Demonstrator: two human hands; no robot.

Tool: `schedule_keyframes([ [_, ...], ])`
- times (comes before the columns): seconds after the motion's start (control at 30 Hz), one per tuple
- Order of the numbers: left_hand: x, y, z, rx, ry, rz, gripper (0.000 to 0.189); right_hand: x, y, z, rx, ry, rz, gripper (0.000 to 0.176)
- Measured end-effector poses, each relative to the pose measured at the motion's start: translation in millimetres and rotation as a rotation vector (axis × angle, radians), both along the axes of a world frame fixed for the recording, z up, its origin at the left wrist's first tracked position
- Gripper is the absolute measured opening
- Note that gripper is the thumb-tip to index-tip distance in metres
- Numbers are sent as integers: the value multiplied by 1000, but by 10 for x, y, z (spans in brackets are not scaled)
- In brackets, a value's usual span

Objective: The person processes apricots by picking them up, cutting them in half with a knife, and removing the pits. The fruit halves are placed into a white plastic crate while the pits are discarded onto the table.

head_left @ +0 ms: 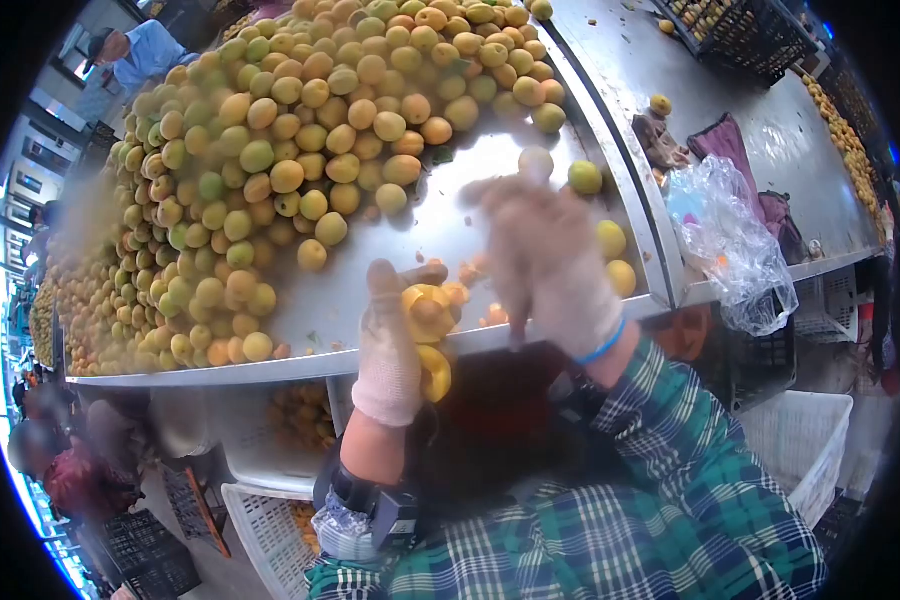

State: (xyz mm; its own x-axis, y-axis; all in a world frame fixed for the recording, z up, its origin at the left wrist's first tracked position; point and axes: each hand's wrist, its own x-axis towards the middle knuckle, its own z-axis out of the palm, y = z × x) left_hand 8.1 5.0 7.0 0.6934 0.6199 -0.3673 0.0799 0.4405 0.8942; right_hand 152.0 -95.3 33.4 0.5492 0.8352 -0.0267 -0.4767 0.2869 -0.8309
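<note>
My left hand point(388, 345), in a pale knit glove, is at the table's front edge with opened apricot halves point(428, 312) in its fingers. A yellow half point(434, 374) hangs below, against the palm side. My right hand point(550, 255), also gloved and with a blue band at the wrist, is over the metal tabletop point(410, 245) to the right of the left one. Motion smears its fingers, so what they hold, if anything, does not show. A large heap of whole apricots point(300, 150) covers the table beyond my hands. Small orange scraps lie between the hands.
Several loose apricots point(611, 240) lie by the right-hand rim. On the adjoining table are a clear plastic bag point(725, 235), dark cloths point(727, 150) and a black crate point(750, 40). White crates point(795, 445) stand below. A person in blue point(150, 58) is at the far left.
</note>
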Motion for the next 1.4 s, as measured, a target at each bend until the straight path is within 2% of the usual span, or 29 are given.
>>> schedule_keyframes([
  [0.03, -12, 14, 4, 4, -1, 2, 72, -197, 144, -67, -103, -392, -86, 22],
  [0.07, -26, 18, 7, -3, -29, 21, 74, -295, 132, -132, -87, -439, 31, 25],
  [0.1, -38, 26, 7, -10, -56, 38, 77, -334, 131, -151, -241, -826, 106, 29],
  [0.13, -47, 41, -8, -53, -183, -21, 81, -387, 155, -203, -244, -978, 73, 30],
  [0.17, -54, 49, -15, -51, -184, -20, 81, -434, 179, -252, -245, -1131, 40, 31],
  [0.27, -59, 37, 14, -63, -135, 58, 80, -511, 181, -300, -142, -1189, -102, 26],
  [0.4, -74, 5, 66, -133, -198, 35, 72, -526, 142, -268, -136, -1171, -97, 26],
  [0.47, -35, -40, 214, -336, -269, 111, 54, -520, 121, -264, -53, -1191, -124, 24],
  [0.5, -33, -30, 227, -337, -269, 113, 54, -519, 113, -257, -52, -1191, -122, 24],
  [0.57, -45, -13, 244, -732, -424, 103, 43, -517, 104, -236, 92, -1286, -233, 21],
  [0.6, -51, -4, 228, -727, -428, 109, 43, -518, 108, -228, 100, -1286, -228, 21],
  [0.67, -57, 33, 129, -634, -391, 175, 42, -537, 112, -146, 157, -785, -223, 17],
  [0.7, -92, 104, 22, -628, -392, 177, 42, -522, -14, 28, -42, -375, -73, 14],
  [0.77, -148, 250, -61, -888, -791, -235, 48, -404, -4, 24, -65, -74, -165, 11],
  [0.8, -196, 241, -65, -832, -655, -89, 46, -316, 33, 26, -46, 155, -171, 10],
  [0.83, -206, 236, -60, -822, -652, -85, 46, -222, 74, 16, -26, 387, -172, 10],
  [0.9, -219, 211, -62, -865, -928, -115, 51, -61, 59, -43, -318, 247, 9, 18],
  [0.93, -212, 74, 131, -875, -807, 282, 50, -115, 103, -40, -472, -18, -33, 22],
  [0.97, -222, 40, 193, -864, -801, 276, 50, -177, 143, -47, -620, -286, -80, 28],
  [1.03, -239, 23, 261, -745, -759, 397, 49, -227, 194, -165, -597, -350, -113, 35],
  [1.07, -259, 189, 156, -692, -960, -70, 48, -253, 212, -199, -588, -421, -137, 43],
  [1.1, -308, 264, 97, -688, -955, -62, 48, -264, 198, -166, -586, -416, -129, 43],
  [1.17, -401, 348, 108, -613, -925, 31, 47, -237, 163, -46, -442, -6, -137, 50],
  [1.2, -485, 395, 135, -597, -917, 68, 46, -195, 153, -90, -377, 55, -142, 50],
  [1.23, -602, 474, 127, -579, -915, 74, 44, -156, 176, -109, -329, 176, -175, 32],
  [1.3, -880, 583, 103, -523, -873, 197, 39, -77, 202, -186, -219, 396, -161, 31],
  [1.33, -1049, 635, 126, -519, -798, 292, 34, -5, 202, -325, -196, 521, -161, 21],
  [1.37, -1233, 693, 139, -562, -731, 459, 31, 33, 192, -351, -155, 616, -134, 20],
  [1.4, -1489, 825, 58, -541, -749, 464, 31, 27, 189, -322, -162, 614, -173, 21],
])
